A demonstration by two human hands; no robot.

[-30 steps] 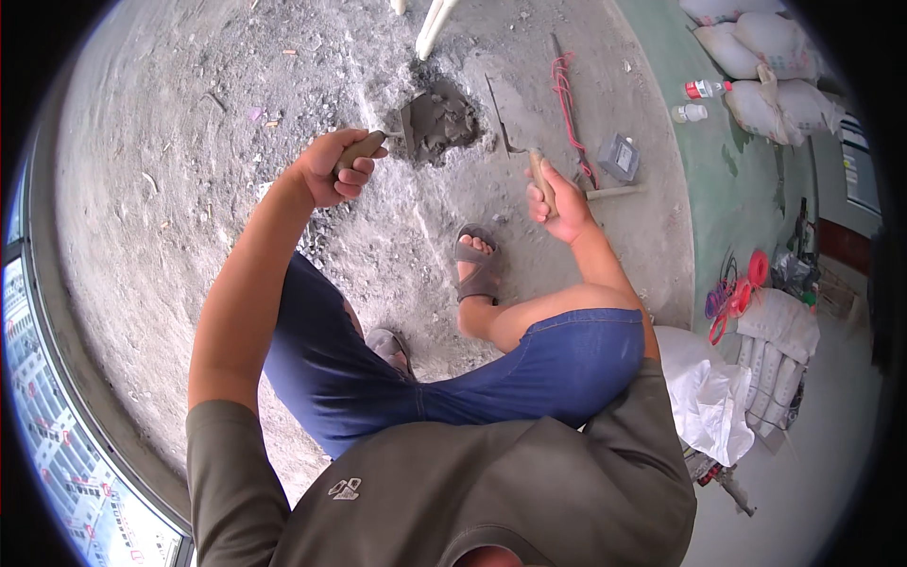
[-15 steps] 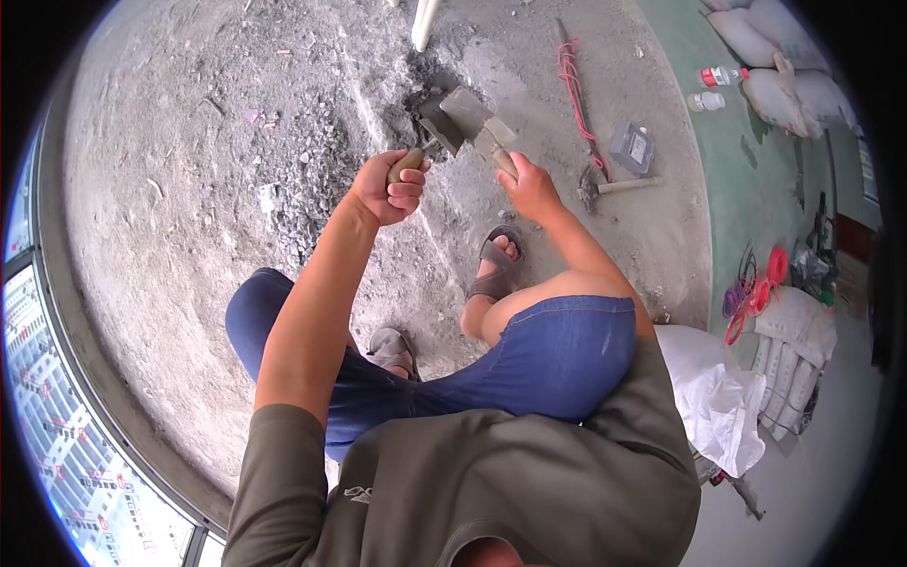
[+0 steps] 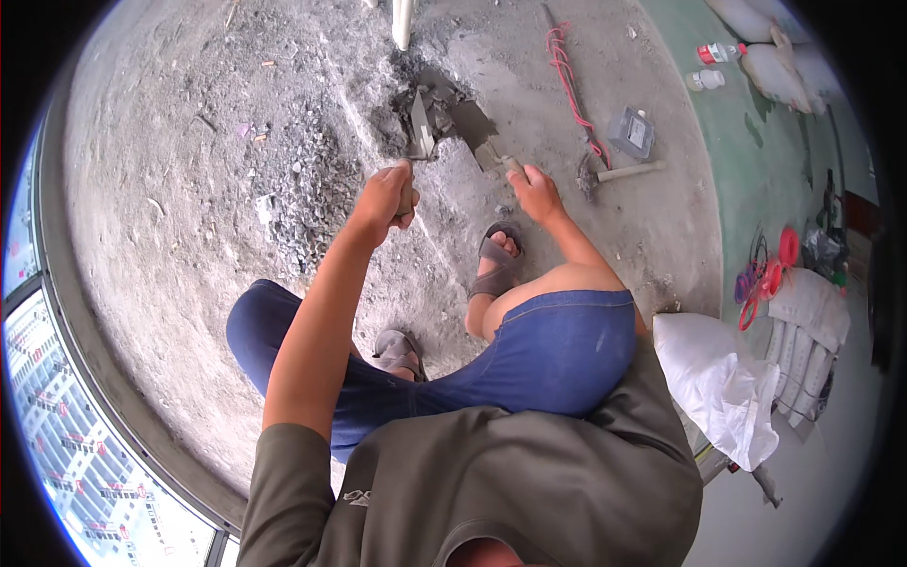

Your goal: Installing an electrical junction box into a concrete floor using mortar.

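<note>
My left hand (image 3: 385, 200) is closed around the wooden handle of a trowel (image 3: 421, 125). Its pale metal blade stands nearly on edge at the left side of a rough hole (image 3: 436, 91) in the concrete floor. In my right hand (image 3: 539, 195), the wooden handle of a second, flat-bladed trowel (image 3: 487, 157) is gripped. That blade lies low at the hole's near right side, where its outline is hard to tell from the dark patch beyond. Broken grey lumps and loose mortar surround both blades.
A white pipe (image 3: 402, 26) rises just beyond the hole. Rubble (image 3: 307, 184) lies to the left. On the right are a bar with red cord (image 3: 570, 85), a hammer (image 3: 628, 172), a clear plastic box (image 3: 631, 133), a bottle (image 3: 720, 53) and white sacks (image 3: 709, 383). My sandalled feet are close by.
The left trowel has turned from a broad face to a thin edge and dipped into the hole. The right trowel has moved lower and apart from it. The view has shifted slightly.
</note>
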